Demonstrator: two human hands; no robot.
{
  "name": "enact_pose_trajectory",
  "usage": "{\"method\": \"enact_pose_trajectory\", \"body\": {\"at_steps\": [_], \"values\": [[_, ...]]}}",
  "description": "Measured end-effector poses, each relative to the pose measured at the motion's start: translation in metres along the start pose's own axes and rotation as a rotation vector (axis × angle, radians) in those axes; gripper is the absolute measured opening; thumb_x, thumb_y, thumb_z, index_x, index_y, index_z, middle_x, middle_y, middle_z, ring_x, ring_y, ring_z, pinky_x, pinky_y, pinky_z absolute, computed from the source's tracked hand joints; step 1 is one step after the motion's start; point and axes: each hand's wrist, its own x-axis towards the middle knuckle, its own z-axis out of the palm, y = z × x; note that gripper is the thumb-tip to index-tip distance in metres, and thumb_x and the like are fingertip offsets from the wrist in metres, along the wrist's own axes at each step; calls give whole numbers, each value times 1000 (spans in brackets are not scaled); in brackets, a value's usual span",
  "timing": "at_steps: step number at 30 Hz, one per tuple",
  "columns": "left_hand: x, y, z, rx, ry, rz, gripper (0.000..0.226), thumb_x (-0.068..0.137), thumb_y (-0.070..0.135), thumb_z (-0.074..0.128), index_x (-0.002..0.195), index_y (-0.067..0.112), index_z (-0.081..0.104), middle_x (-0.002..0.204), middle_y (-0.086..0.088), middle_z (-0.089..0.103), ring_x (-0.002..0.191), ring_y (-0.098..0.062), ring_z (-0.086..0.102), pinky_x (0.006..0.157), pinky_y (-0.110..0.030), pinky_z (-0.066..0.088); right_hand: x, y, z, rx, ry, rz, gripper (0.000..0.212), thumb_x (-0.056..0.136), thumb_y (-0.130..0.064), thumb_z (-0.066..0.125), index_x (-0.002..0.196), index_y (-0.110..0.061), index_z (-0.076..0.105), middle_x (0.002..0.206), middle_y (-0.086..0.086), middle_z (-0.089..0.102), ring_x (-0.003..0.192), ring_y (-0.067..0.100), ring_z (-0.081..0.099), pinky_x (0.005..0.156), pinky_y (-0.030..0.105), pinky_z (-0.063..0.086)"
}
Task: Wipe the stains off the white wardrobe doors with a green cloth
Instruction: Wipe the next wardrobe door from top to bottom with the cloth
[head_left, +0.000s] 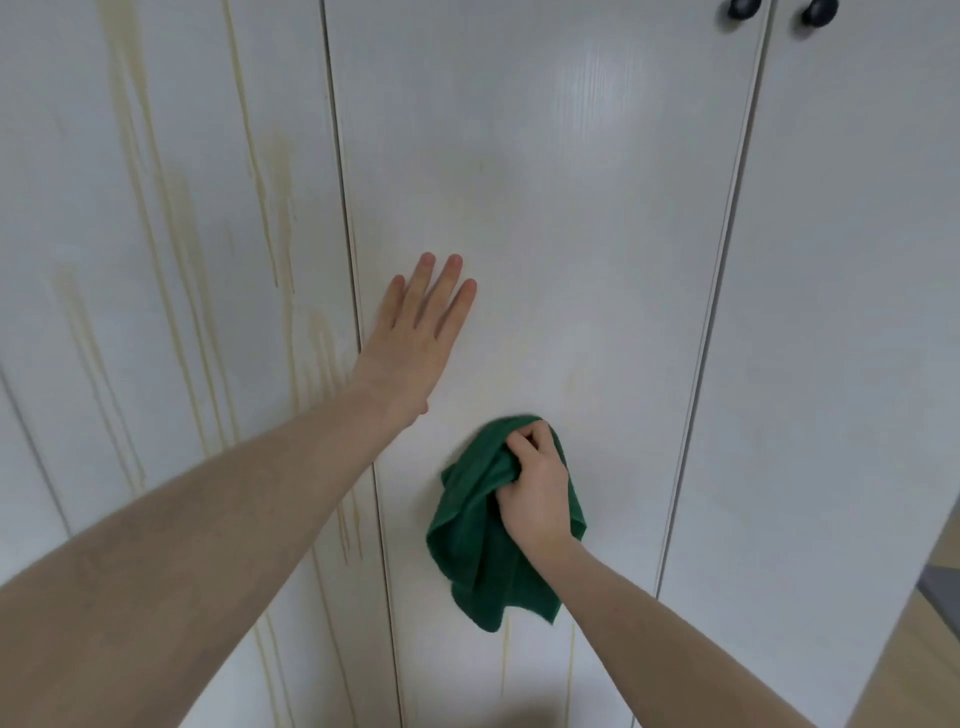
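stains (156, 218) streak the left door, upper left to bottom | our left hand (415, 338) flat, fingers straight, pressed on middle door (571, 208) at frame centre | our right hand (535, 488) bunches green cloth (483, 551) against same door, lower centre | two black knobs (744, 6) top right

readable text: none | labels, brands, numbers, signs: none legible on any surface

green cloth (475, 525): bunched, hanging against middle door | wardrobe doors (545, 208): white, shut | stains (156, 218): yellowish streaks, left door
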Motion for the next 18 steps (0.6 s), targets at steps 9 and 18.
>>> {"method": "enact_pose_trajectory", "body": {"at_steps": [9, 18], "values": [[4, -1, 12, 24, 56, 21, 161, 66, 52, 93, 155, 1, -31, 162, -25, -36, 153, -49, -23, 127, -59, 8, -105, 97, 54, -216, -282, 39, 37, 76, 18, 59, 94, -12, 72, 104, -7, 57, 87, 12, 51, 76, 16, 43], [-1, 3, 4, 40, 19, 5, 161, 67, 52, 92, 153, 0, -34, 161, -26, -36, 153, -49, -22, 127, -59, 7, -112, 105, 23, -358, -508, 47, 43, 88, 9, 46, 113, -16, 72, 123, -8, 53, 100, 10, 47, 85, 25, 47]]}}
